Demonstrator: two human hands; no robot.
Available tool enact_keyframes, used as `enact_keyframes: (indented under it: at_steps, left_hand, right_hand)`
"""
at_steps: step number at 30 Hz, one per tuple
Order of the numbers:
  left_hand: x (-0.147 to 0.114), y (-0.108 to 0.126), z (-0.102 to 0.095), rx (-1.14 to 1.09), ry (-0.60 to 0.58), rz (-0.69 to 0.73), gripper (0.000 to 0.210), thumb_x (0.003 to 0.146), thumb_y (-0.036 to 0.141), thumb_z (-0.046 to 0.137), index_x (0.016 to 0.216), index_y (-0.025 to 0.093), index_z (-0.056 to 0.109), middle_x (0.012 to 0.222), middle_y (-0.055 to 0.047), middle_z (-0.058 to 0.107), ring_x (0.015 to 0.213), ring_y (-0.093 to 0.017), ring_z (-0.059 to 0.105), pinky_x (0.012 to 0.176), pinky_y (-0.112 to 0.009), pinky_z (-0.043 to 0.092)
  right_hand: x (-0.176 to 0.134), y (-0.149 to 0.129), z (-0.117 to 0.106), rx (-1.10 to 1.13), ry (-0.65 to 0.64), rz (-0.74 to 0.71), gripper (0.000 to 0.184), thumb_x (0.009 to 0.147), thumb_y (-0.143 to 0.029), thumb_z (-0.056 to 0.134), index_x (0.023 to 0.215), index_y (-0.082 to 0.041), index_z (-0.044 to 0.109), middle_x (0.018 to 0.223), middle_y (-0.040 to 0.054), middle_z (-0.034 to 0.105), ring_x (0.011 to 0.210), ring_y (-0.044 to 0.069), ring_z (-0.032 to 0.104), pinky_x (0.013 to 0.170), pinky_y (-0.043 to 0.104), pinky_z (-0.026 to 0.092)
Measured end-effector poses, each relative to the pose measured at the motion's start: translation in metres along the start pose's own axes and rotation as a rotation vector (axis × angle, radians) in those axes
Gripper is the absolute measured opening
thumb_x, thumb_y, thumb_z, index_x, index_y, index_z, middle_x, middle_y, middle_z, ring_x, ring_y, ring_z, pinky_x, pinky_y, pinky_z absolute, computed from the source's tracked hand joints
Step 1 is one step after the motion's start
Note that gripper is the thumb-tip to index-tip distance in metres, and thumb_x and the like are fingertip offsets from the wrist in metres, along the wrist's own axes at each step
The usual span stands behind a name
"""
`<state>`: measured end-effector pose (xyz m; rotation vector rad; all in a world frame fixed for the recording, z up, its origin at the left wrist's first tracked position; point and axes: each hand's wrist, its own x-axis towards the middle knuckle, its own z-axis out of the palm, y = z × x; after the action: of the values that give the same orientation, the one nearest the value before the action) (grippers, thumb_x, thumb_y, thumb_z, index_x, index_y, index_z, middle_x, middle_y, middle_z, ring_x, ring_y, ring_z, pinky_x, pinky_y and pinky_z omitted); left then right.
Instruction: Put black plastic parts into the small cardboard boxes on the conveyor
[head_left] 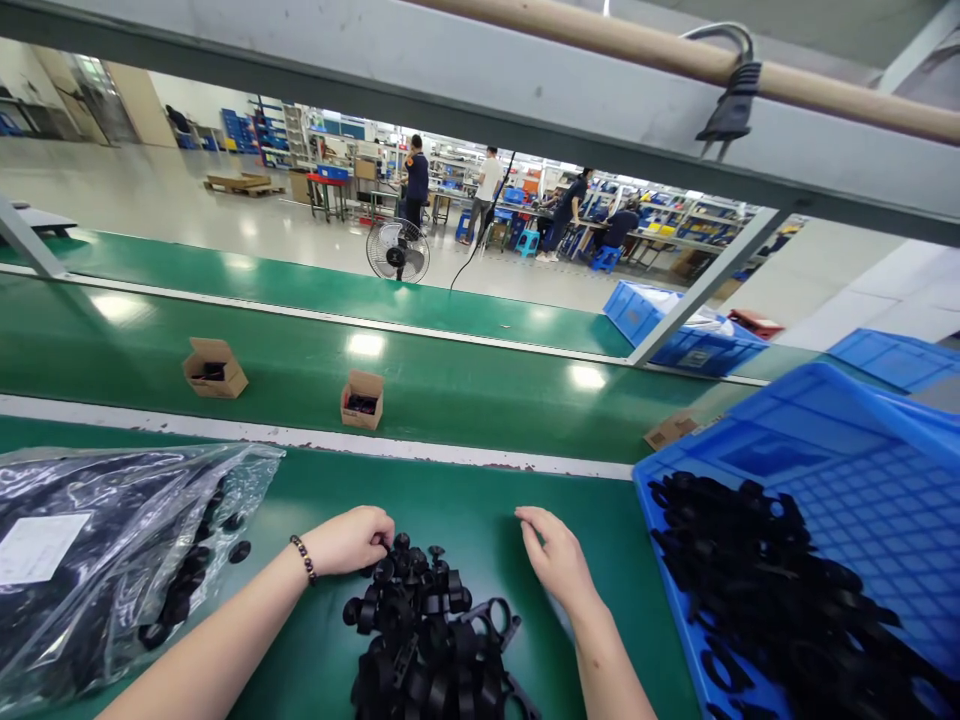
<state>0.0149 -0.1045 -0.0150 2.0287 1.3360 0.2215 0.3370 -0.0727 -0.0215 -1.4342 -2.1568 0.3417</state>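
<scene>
A heap of black plastic parts [427,640], some ring-shaped and some like small round knobs, lies on the green bench top in front of me. At its far left edge is my left hand [351,540], fingers curled in and closed; what they hold, if anything, is hidden. My right hand [559,562] hovers to the right of the heap, fingers stretched out and nothing visible in them. A pale strip [560,618] shows under the right wrist, too covered to name.
A clear plastic bag [247,480] of black parts lies left, some knobs at its mouth. At right a blue crate [892,540] holds many black parts. Small open cartons [217,368] stand on the green belt [465,385]. A metal beam [495,75] with a hanging plug [731,105] crosses overhead.
</scene>
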Motion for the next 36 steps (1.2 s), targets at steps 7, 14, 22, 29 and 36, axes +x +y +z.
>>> enact_keyframes:
  at_steps: [7,14,22,29,36]
  left_hand:
    - [0.046,0.008,0.010,-0.089,0.214,-0.047,0.020,0.072,0.025,0.043,0.073,0.019,0.062,0.077,-0.002,0.061,0.073,-0.016,0.054,0.067,-0.025,0.039]
    - [0.058,-0.013,0.012,-0.585,0.211,-0.204,0.025,0.071,0.032,0.044,0.084,0.015,0.056,0.053,0.004,0.050,0.044,-0.009,0.045,0.043,-0.020,0.034]
    - [0.041,-0.024,-0.009,-0.530,0.032,0.044,0.010,0.062,0.024,0.057,0.062,0.014,0.057,0.073,0.001,0.054,0.062,-0.009,0.049,0.060,-0.020,0.039]
    - [0.045,-0.018,0.000,-0.276,0.009,0.020,0.006,0.062,0.018,0.048,0.063,0.017,0.054,0.070,0.002,0.054,0.063,-0.011,0.048,0.059,-0.020,0.038]
    - [0.045,-0.015,0.006,-0.280,-0.015,0.019,0.015,0.061,0.018,0.045,0.073,0.018,0.053,0.067,0.003,0.051,0.061,-0.011,0.047,0.056,-0.020,0.036]
  right_hand:
    - [-0.012,-0.031,-0.008,0.037,-0.420,0.020,0.016,0.072,-0.020,0.047,0.079,-0.023,0.062,0.075,0.0002,0.061,0.070,0.012,0.055,0.063,0.021,0.040]
    - [-0.019,-0.036,-0.006,-0.005,-0.552,0.040,0.015,0.067,-0.012,0.047,0.063,-0.021,0.058,0.069,-0.0016,0.058,0.065,0.010,0.052,0.057,0.018,0.033]
    - [0.042,-0.030,0.002,-0.022,-0.114,0.096,0.013,0.078,-0.022,0.040,0.081,-0.020,0.053,0.073,0.0006,0.058,0.063,0.012,0.052,0.057,0.021,0.038]
    - [0.049,-0.022,0.061,-0.137,0.039,-0.176,0.021,0.077,-0.013,0.041,0.093,-0.017,0.053,0.085,0.0056,0.057,0.076,0.015,0.054,0.070,0.027,0.043]
    - [0.045,-0.016,0.073,-0.172,0.046,-0.141,0.018,0.077,-0.014,0.043,0.082,-0.018,0.059,0.104,0.0075,0.048,0.074,0.012,0.052,0.070,0.025,0.044]
